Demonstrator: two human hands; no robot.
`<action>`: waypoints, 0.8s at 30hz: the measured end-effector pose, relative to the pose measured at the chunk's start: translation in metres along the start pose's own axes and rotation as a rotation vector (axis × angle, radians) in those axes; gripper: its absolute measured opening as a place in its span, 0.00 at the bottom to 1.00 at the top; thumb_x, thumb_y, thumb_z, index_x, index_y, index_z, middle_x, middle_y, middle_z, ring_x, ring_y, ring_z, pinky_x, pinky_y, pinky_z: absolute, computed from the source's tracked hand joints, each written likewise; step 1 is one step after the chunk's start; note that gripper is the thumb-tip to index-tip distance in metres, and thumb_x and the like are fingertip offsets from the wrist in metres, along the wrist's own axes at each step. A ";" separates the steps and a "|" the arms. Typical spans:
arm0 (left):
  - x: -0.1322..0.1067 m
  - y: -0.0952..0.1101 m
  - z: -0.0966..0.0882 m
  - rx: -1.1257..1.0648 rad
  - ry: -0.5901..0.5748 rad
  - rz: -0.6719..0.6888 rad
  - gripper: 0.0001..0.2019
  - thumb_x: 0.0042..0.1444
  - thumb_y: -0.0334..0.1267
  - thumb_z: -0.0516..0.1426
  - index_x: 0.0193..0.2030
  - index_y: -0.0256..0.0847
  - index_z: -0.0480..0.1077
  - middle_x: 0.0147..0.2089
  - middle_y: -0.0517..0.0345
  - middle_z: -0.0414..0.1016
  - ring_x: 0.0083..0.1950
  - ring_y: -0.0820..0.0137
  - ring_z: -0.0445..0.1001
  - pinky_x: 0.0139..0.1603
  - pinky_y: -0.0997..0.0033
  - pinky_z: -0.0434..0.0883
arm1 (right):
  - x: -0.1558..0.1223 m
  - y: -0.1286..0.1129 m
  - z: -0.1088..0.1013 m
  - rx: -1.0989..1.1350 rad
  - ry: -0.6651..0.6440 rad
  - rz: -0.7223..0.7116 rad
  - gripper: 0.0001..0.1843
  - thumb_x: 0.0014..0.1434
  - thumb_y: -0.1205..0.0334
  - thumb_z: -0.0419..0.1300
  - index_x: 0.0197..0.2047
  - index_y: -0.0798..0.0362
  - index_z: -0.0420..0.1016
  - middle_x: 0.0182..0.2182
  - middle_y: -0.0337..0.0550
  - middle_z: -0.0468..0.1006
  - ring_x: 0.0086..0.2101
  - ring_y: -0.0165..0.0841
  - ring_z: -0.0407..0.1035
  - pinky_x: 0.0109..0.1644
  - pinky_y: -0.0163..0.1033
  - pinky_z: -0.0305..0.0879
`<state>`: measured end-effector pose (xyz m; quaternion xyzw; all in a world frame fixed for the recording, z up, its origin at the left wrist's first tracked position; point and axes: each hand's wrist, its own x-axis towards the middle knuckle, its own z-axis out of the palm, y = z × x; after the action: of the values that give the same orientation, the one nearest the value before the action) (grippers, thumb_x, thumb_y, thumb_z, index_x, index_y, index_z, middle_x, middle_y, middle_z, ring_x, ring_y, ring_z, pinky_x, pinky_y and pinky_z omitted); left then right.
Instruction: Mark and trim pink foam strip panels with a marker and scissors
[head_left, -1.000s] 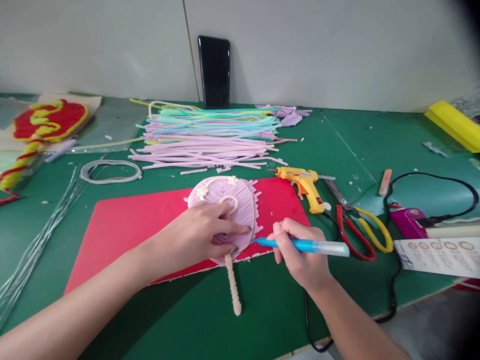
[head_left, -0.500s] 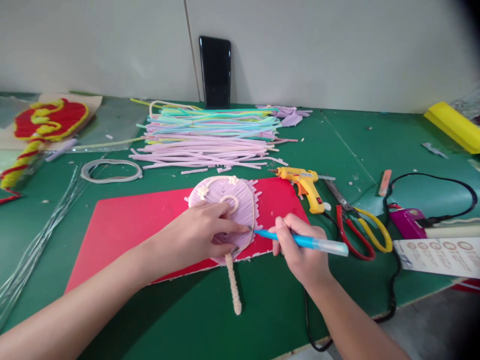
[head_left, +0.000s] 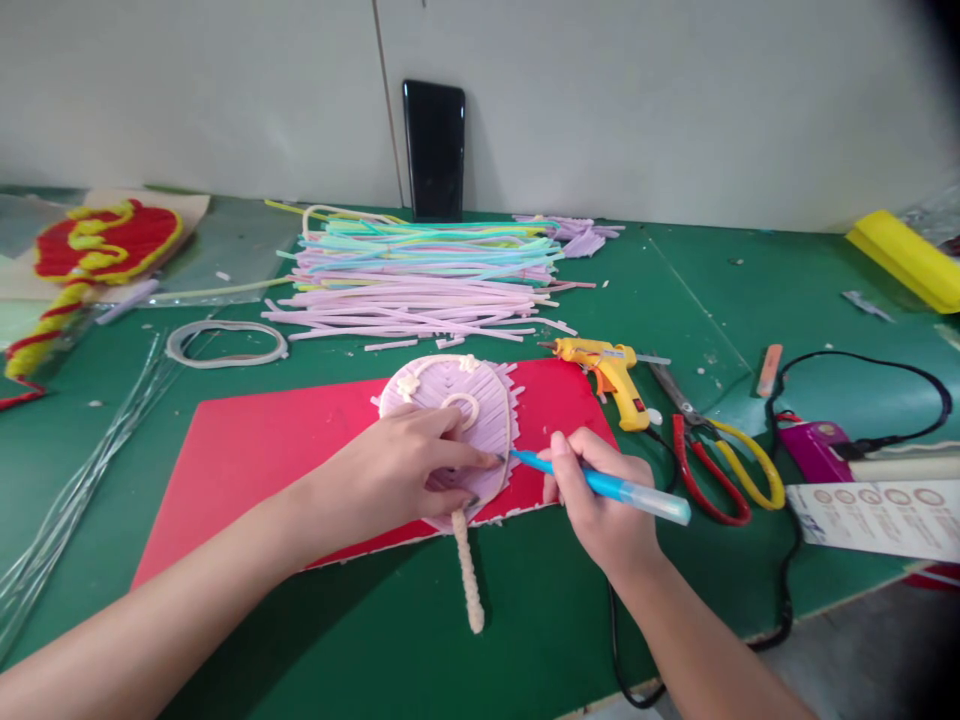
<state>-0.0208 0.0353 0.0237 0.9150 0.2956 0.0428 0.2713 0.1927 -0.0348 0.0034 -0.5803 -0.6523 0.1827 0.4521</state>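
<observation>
A lilac round fan [head_left: 491, 400] made of pipe cleaners lies on a red board [head_left: 255, 430], with a cream rim, small cream flowers and a ring on its face. Its cream twisted handle [head_left: 469, 580] points toward me past the board's edge. My left hand [head_left: 409, 460] rests on the fan's lower part, index finger and thumb spread apart, partly hiding it. In my right hand [head_left: 604, 495] is a slim blue pen [head_left: 619, 487] with a pale translucent rear end. The pen's tip meets the fan's right rim, close to my left index fingertip.
Pipe cleaners [head_left: 420, 270] are piled behind the board. At right lie a yellow glue gun [head_left: 619, 378], pliers [head_left: 701, 430], a black cable [head_left: 784, 590] and a printed card [head_left: 877, 518]. A phone [head_left: 434, 150] leans on the wall. Left are a white coil [head_left: 225, 345], wires [head_left: 90, 470] and a red-yellow fan [head_left: 112, 240].
The pen tip has shifted slightly up along the fan's right rim, and its rear end has dipped a little. My left hand stays in place on the fan.
</observation>
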 end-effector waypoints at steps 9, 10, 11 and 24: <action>0.000 0.002 -0.001 -0.003 0.005 0.007 0.15 0.58 0.39 0.59 0.53 0.52 0.75 0.40 0.54 0.67 0.37 0.67 0.65 0.33 0.71 0.60 | 0.000 -0.001 0.000 0.020 -0.035 0.021 0.19 0.66 0.61 0.53 0.23 0.52 0.67 0.13 0.35 0.68 0.15 0.25 0.63 0.21 0.31 0.59; 0.000 0.002 0.000 -0.006 0.001 0.005 0.15 0.58 0.39 0.59 0.53 0.52 0.75 0.39 0.54 0.67 0.37 0.67 0.65 0.33 0.71 0.60 | 0.000 -0.001 0.000 0.030 -0.052 0.023 0.19 0.66 0.61 0.53 0.23 0.52 0.67 0.12 0.35 0.67 0.15 0.25 0.62 0.21 0.31 0.59; 0.000 0.002 0.000 -0.009 0.003 0.008 0.15 0.59 0.39 0.59 0.53 0.53 0.75 0.39 0.54 0.67 0.37 0.67 0.65 0.33 0.71 0.60 | 0.000 0.000 0.000 0.038 -0.056 0.025 0.19 0.66 0.61 0.52 0.23 0.52 0.67 0.12 0.34 0.66 0.14 0.25 0.62 0.20 0.31 0.58; 0.000 0.001 0.000 -0.005 0.021 0.020 0.15 0.59 0.39 0.59 0.53 0.52 0.75 0.41 0.54 0.67 0.38 0.67 0.66 0.33 0.71 0.60 | 0.000 0.000 0.000 -0.001 -0.022 0.006 0.20 0.66 0.59 0.53 0.22 0.52 0.66 0.13 0.35 0.67 0.15 0.25 0.61 0.21 0.31 0.59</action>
<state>-0.0200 0.0350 0.0237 0.9167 0.2893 0.0561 0.2700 0.1927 -0.0351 0.0039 -0.5804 -0.6557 0.1900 0.4439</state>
